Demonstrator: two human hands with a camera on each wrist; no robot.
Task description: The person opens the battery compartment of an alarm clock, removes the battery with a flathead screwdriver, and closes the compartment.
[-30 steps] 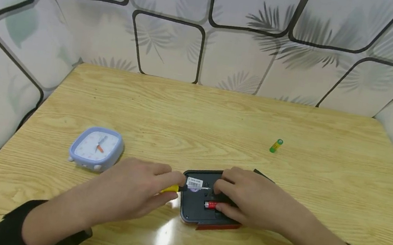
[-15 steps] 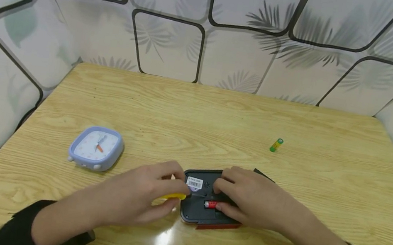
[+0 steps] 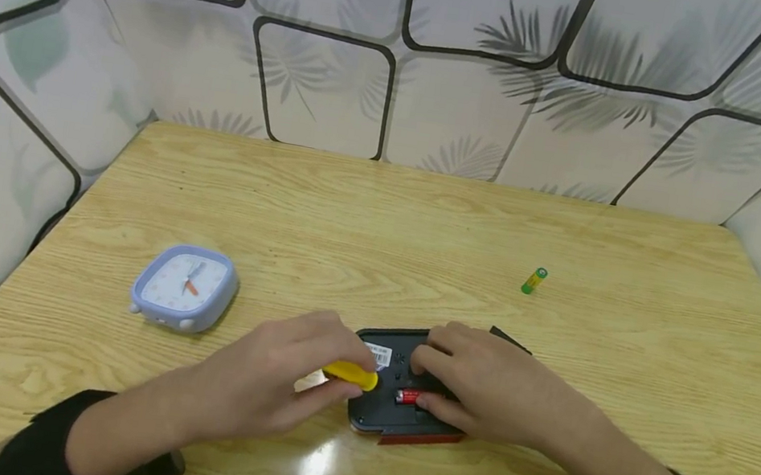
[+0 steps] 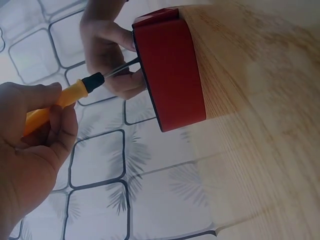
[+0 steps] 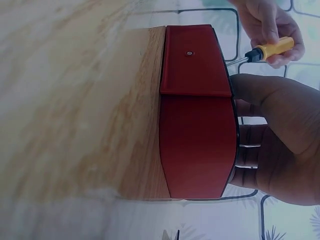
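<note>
A red-sided box with a black back (image 3: 367, 410) lies back-up on the table, with a white barcode label (image 3: 379, 354) and a red battery (image 3: 408, 396) set in it. My left hand (image 3: 281, 370) pinches the yellow handle of a screwdriver (image 4: 70, 94). Its handle leans over the box's left part in the head view, and its metal shaft reaches the black back in the left wrist view. My right hand (image 3: 484, 386) presses on the back's right part, thumb at the battery; it covers that part from above. The box's red side (image 5: 199, 145) fills the middle of the right wrist view.
A light blue alarm clock (image 3: 185, 287) stands at the left of the wooden table (image 3: 352, 233). A green and yellow battery (image 3: 533, 281) lies at the back right. A black piece (image 3: 510, 339) sticks out behind my right hand. Patterned panels (image 3: 457, 110) rise behind the table.
My left hand has shifted slightly right and tilted the screwdriver from lying low to a steeper stance, its handle now over the box. The right hand and box have stayed in place.
</note>
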